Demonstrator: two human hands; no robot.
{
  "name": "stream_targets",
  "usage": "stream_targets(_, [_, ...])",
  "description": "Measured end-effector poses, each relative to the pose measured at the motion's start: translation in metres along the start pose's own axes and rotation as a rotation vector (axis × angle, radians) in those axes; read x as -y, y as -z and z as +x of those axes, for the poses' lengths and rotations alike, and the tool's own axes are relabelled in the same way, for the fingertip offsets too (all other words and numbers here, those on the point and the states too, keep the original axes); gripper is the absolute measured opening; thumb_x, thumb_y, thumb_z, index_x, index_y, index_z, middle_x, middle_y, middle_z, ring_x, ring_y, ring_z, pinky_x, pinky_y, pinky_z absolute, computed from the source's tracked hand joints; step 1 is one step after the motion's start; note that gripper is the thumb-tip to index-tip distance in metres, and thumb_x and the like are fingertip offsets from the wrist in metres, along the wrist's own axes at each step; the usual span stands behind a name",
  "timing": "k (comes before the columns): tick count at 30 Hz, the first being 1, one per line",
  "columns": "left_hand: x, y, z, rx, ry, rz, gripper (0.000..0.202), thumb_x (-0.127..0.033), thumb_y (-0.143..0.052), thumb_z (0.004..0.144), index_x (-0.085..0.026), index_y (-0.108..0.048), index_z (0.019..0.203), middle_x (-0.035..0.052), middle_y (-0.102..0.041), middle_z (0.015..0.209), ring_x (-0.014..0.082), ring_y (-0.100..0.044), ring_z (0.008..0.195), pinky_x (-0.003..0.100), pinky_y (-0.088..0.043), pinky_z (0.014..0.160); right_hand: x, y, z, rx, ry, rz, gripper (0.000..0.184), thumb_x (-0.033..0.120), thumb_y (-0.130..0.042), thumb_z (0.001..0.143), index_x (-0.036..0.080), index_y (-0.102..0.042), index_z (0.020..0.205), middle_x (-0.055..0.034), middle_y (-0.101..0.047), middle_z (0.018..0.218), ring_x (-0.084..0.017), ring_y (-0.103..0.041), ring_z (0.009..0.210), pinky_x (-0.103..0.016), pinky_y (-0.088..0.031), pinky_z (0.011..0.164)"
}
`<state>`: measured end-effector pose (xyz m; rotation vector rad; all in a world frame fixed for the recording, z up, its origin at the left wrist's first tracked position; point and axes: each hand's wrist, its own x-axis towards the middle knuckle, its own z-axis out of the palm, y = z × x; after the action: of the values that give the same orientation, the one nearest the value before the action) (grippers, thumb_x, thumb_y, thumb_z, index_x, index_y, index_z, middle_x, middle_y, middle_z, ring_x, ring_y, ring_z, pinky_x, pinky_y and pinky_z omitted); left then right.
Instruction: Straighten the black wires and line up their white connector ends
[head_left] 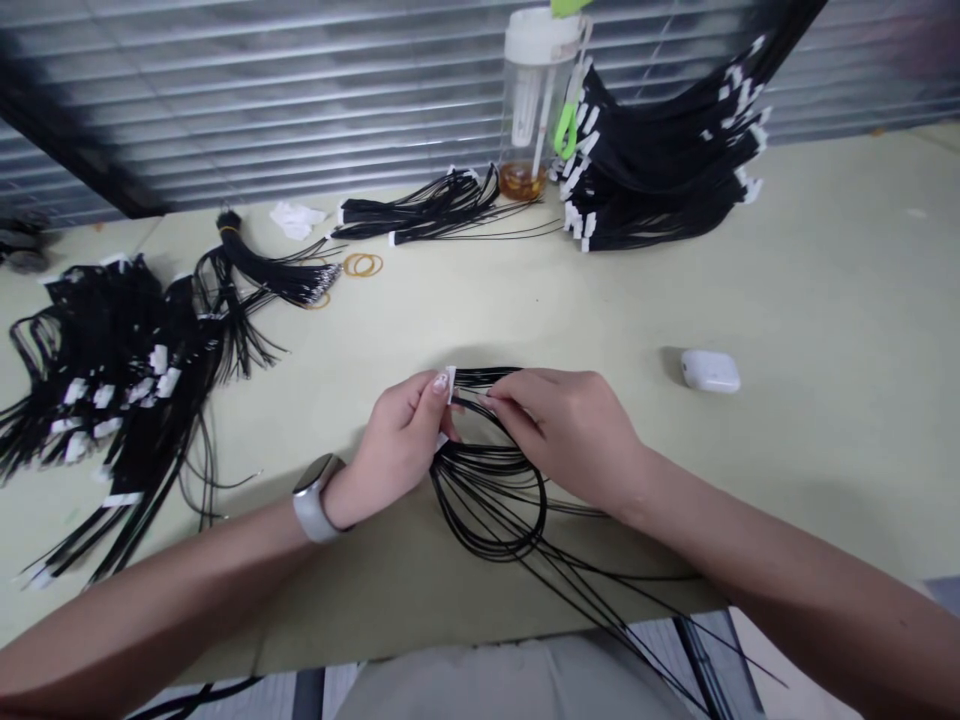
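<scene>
My left hand (411, 428) is closed on a white connector (451, 384), pinched between thumb and fingers. Black wires (491, 455) run from the connectors at this hand, loop round below and trail off to the lower right past the table's front edge. Close by on the right, my right hand (564, 425) pinches a thin black wire at its tip, just beside the connector's face. Whether the wire tip touches the connector is too small to tell. A second white connector end shows under my left fingers.
Wire harnesses with white connectors (112, 370) are heaped at left; another stack (660, 160) stands back right. A rubber-banded wire bundle (277, 265), rubber bands (363, 265), loose harnesses (427, 208) and a drink bottle (536, 110) line the back. A white earbud case (710, 371) lies right.
</scene>
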<state>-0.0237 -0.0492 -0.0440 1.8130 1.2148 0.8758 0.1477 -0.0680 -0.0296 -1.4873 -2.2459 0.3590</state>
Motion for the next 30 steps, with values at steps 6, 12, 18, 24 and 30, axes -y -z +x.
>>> stream_targets(6, [-0.0005,-0.0006,0.0002,0.041,-0.004,-0.001,0.038,-0.034,-0.033,0.09,-0.017,-0.049,0.06,-0.0017,-0.05,0.047,0.0086,-0.044,0.044,0.021,-0.036,0.045,-0.0001,0.0022,0.0015,0.042,-0.008,0.005,0.031,0.027,-0.034,0.089,0.015,-0.062,0.082,-0.0051,-0.065,0.078,-0.015,-0.059,0.073,-0.025,-0.036,0.062])
stream_targets(12, [-0.0006,-0.0002,-0.0009,0.057,-0.004,0.039,0.039,-0.033,-0.033,0.09,-0.017,-0.047,0.058,-0.0015,-0.049,0.049,0.0085,-0.045,0.046,0.021,-0.036,0.048,0.0016,0.002,0.0004,0.115,0.024,-0.062,0.029,0.025,-0.033,0.089,0.015,-0.06,0.084,-0.005,-0.064,0.081,-0.015,-0.058,0.073,-0.026,-0.034,0.06])
stream_targets(18, [0.0006,0.0007,-0.001,0.069,-0.014,0.058,0.04,-0.033,-0.033,0.09,-0.016,-0.046,0.057,-0.0014,-0.05,0.051,0.0087,-0.045,0.047,0.021,-0.036,0.048,0.0039,0.0003,0.0008,0.144,0.09,-0.183,0.025,0.021,-0.034,0.088,0.016,-0.058,0.085,-0.0042,-0.063,0.08,-0.016,-0.057,0.068,-0.028,-0.026,0.053])
stream_targets(24, [0.0009,0.0008,-0.001,0.104,-0.009,0.078,0.039,-0.033,-0.032,0.091,-0.016,-0.046,0.059,-0.0014,-0.05,0.052,0.0085,-0.046,0.05,0.021,-0.037,0.051,0.0049,-0.0001,0.0012,0.13,0.108,-0.235,0.022,0.021,-0.036,0.088,0.018,-0.057,0.083,-0.0015,-0.062,0.075,-0.015,-0.057,0.064,-0.029,-0.022,0.05])
stream_targets(30, [0.0019,0.0017,-0.0019,0.124,-0.027,0.093,0.039,-0.033,-0.032,0.091,-0.016,-0.046,0.059,-0.0014,-0.05,0.053,0.0085,-0.046,0.05,0.021,-0.037,0.052,0.0035,-0.0007,-0.0003,0.115,0.149,-0.245,0.018,0.019,-0.038,0.087,0.019,-0.056,0.083,-0.0002,-0.061,0.075,-0.014,-0.056,0.065,-0.028,-0.021,0.049])
